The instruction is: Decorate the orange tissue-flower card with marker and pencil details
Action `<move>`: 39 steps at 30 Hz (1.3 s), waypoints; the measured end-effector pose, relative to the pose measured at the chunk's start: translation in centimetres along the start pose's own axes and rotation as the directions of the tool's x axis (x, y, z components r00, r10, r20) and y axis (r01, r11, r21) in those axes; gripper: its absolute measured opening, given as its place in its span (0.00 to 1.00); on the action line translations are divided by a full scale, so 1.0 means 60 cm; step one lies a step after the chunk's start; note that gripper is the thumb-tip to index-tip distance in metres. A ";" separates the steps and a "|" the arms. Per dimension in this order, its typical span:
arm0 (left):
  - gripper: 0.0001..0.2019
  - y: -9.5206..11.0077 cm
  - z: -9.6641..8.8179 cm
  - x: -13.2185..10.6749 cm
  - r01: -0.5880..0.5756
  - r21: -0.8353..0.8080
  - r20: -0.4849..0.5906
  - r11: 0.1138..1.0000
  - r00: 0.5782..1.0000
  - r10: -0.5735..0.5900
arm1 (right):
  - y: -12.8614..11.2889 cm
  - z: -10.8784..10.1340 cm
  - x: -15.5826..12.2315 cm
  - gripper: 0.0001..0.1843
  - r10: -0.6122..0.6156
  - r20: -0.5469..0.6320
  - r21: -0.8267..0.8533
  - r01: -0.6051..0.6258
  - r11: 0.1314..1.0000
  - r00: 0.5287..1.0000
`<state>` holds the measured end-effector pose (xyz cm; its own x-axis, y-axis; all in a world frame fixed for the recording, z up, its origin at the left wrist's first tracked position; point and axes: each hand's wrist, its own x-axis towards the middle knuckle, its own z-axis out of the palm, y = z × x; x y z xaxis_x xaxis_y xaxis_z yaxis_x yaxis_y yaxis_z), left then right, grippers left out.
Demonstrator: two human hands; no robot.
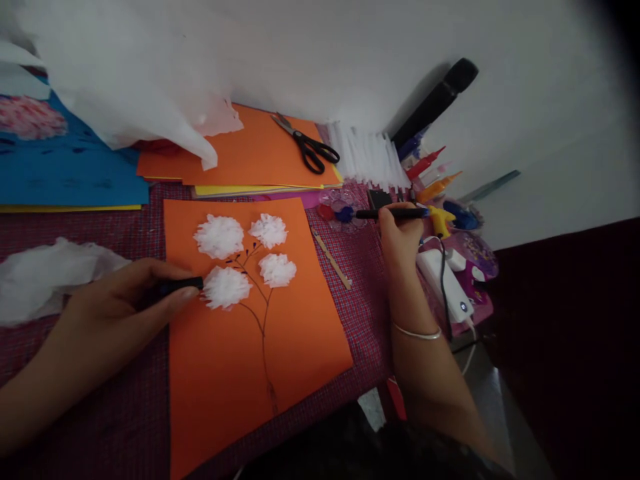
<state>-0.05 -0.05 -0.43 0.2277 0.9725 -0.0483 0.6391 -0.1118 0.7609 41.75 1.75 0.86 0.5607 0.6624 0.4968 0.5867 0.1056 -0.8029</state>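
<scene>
My left hand (135, 307) pinches a short black cap (185, 285) at the left edge of an orange paper sheet (215, 387). On that sheet are several fluffy white tissue-paper flowers (227, 288) and a thin dark drawn stem (263, 347) with branches and small dark marks. In my right hand (400, 237) is a slim black pen (370, 214), held level to the right of the sheet. Its left end is over or beside a dark blue patch (344, 214) in a clear scalloped palette (357, 197); I cannot tell whether it touches.
Black-handled scissors (313, 148) lie on stacked orange paper (250, 153) by the wall. A wooden stick (333, 261) rests beside the sheet. Paint tubes (440, 187) and a white power strip (445, 283) are at right. White tissue (50, 273) and blue paper (75, 177) are at left.
</scene>
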 end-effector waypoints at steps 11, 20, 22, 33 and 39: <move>0.07 0.038 -0.004 0.002 -0.096 -0.212 0.055 0.973 0.992 0.109 | -0.071 0.029 -0.074 0.03 0.147 0.288 0.412 -0.261 0.873 0.946; 0.10 0.037 -0.001 0.000 -0.067 -0.210 0.059 0.975 0.995 0.081 | -0.119 0.079 -0.143 0.07 0.020 0.534 0.311 -0.218 0.925 0.845; 0.07 0.035 0.001 0.002 -0.088 -0.265 0.047 0.960 0.993 0.104 | -0.116 0.079 -0.141 0.07 0.019 0.527 0.317 -0.218 0.923 0.850; 0.07 0.033 0.002 0.002 -0.075 -0.242 0.072 0.967 0.993 0.095 | -0.115 0.085 -0.142 0.10 0.010 0.548 0.254 -0.178 0.951 0.836; 0.06 0.031 0.002 0.001 -0.093 -0.273 0.059 0.957 0.992 0.113 | -0.119 0.086 -0.143 0.08 0.016 0.548 0.244 -0.178 0.953 0.836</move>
<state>1.26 -0.21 0.90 0.3417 0.9398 0.0000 0.3901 -0.1419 0.9098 29.75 -0.85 0.61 0.1579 0.9621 0.2225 0.3172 0.1639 -0.9341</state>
